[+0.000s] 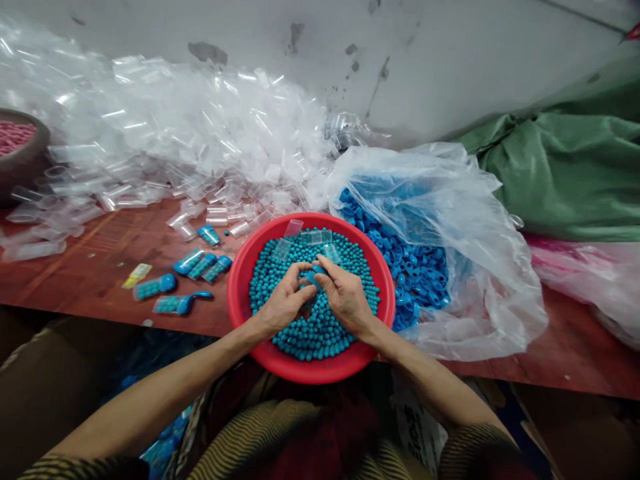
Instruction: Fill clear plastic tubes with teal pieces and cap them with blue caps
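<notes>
Over a red basin (237,293) full of small teal balls (320,343), my two hands meet with closed fingers. Between my fingertips is a small blue cap (315,275); any tube under it is mostly hidden by my fingers. My left hand (286,300) grips it from the left, and my right hand (347,297) pinches it from the right. A few clear plastic tubes (316,237) lie on the balls at the basin's far side. Several blue-capped tubes filled with teal balls (203,267) lie on the table left of the basin.
A large heap of clear tubes (200,127) rises along the wall. Right of the basin, a clear plastic bag (493,293) spills blue caps (420,273). A bowl of pink pieces (37,143) stands at far left, and green cloth (575,173) at right. The reddish table (115,247) ends before me.
</notes>
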### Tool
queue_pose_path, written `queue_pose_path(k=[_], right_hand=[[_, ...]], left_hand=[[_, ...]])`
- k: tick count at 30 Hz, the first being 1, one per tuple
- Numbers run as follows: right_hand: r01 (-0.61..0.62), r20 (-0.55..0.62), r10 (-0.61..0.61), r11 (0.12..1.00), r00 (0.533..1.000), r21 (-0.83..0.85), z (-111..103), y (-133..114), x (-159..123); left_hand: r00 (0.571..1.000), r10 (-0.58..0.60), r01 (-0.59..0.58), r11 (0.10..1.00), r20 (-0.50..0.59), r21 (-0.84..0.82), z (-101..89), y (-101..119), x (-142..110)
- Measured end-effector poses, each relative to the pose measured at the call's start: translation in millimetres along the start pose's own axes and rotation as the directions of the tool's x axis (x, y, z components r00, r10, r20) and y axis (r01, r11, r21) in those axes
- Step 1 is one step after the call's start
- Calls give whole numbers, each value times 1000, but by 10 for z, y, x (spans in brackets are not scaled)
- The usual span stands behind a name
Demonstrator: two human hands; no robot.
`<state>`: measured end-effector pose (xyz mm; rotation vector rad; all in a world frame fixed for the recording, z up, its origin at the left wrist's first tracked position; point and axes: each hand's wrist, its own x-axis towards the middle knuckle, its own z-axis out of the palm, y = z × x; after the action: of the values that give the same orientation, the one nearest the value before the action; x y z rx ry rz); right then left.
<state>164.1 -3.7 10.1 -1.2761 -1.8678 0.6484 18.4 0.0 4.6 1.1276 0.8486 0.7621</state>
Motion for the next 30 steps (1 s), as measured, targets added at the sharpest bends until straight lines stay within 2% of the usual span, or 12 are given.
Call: queue_pose_path(k=[3,5,9,12,15,18,22,24,26,28,30], right_hand=[[137,132,-115,975,985,-173,24,-19,-106],[175,189,-129,951,974,-256,42,-38,-156],[196,171,-135,885,976,-422,70,-89,-188],[310,192,-245,803,950,-510,63,-116,-174],[392,231,-317,742,920,-543,51,-116,-148],[384,246,-296,745,923,-545,75,-95,-141],[294,237,-206,848,950,-442,143,-105,-144],[263,247,-182,900,952,-349,155,-136,-121],[260,273,-184,927,944,-272,146,-149,-80],[240,291,-169,944,942,-229,138,-115,-40],[193,323,-121,960,939,-201,154,-38,-19]], left_hand=[[997,43,-42,999,-65,20,-22,13,-14],[990,104,-98,993,-92,69,-34,12,-24],[981,186,-174,972,-64,156,-40,-33,-55],[984,174,-171,981,-30,90,-10,-81,-82],[984,167,-167,986,-63,15,50,-105,-89],[976,164,-161,986,-143,34,102,-104,-75],[958,217,-175,961,-187,215,79,-47,-98],[956,240,-181,935,-170,305,-17,24,-151],[938,284,-197,908,-199,369,-212,110,-222],[882,373,-225,871,-289,438,-531,178,-293],[792,465,-212,817,-395,537,-962,200,-351]])
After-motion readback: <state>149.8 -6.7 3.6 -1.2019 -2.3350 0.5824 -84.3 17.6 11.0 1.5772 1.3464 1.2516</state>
